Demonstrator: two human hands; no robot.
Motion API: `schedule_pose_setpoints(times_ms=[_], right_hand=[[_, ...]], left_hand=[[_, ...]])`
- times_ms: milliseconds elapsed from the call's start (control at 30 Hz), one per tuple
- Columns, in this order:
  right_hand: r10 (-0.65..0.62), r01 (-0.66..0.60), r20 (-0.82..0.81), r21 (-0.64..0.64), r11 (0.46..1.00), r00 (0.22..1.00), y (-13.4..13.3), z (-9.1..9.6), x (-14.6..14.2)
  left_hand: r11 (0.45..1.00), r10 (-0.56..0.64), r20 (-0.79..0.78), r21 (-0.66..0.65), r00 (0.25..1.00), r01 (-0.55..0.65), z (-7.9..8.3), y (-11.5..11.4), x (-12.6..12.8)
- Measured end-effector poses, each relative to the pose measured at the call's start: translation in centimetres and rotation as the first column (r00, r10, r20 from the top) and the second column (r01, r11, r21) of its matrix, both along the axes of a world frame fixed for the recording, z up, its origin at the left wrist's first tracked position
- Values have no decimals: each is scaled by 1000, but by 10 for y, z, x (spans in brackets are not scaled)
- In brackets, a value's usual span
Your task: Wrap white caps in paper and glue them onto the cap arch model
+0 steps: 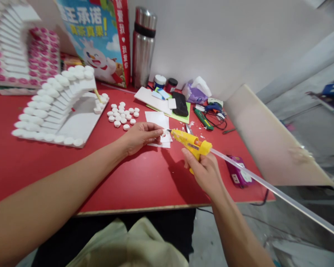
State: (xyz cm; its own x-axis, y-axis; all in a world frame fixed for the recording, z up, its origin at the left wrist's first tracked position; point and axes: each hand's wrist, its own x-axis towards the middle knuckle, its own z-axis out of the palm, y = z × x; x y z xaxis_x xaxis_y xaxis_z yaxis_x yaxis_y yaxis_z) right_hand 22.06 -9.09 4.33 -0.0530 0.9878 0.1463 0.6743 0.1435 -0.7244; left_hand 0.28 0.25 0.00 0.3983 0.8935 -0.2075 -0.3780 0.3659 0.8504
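"Yellow plastic, bright, near the centre. What is it?"

"A glue gun [187, 140], with a short dark nozzle [169, 130], something orange showing through a gap in its upper body, and a thick, rounded rear end. From that end a long, cloudy, see-through stick [267, 185] slants down to the right and out of view."

"Where is it?"

"Above the red table [133, 181], at the right edge of some white paper [157, 118], nose pointing left."

"And the hands?"

"The right hand [207, 170] is wrapped around the gun's grip, thumb along the left side; its other fingers are mostly hidden. The left hand [143, 137] is nearly closed, thumb and fingertips pinched on a small white piece [164, 135] just beside the nozzle. That piece is too small for its exact shape to be made out."

"What lies about them?"

"Left of the paper, loose white discs [123, 120], smooth and rounded, lie in a cluster. Farther left stands a white model [57, 116]: a curved flight of steps edged with similar discs, more of them lining the front of its base."
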Motion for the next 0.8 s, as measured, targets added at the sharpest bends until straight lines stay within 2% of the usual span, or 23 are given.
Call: schedule_pose_setpoints(times_ms=[233, 567, 800], right_hand=[[-27, 27, 0, -3, 1000, 1000, 0, -2, 2], [29, -29, 1, -2, 1000, 1000, -2, 0, -2], [-80, 78, -46, -46, 996, 996, -1, -2, 9]], left_hand=[[1000, 6, 30, -22, 1000, -6, -3, 2, 0], [997, 7, 90, -80, 996, 1, -2, 3, -3], [990, 46, 116, -138, 992, -30, 3, 3, -2]])
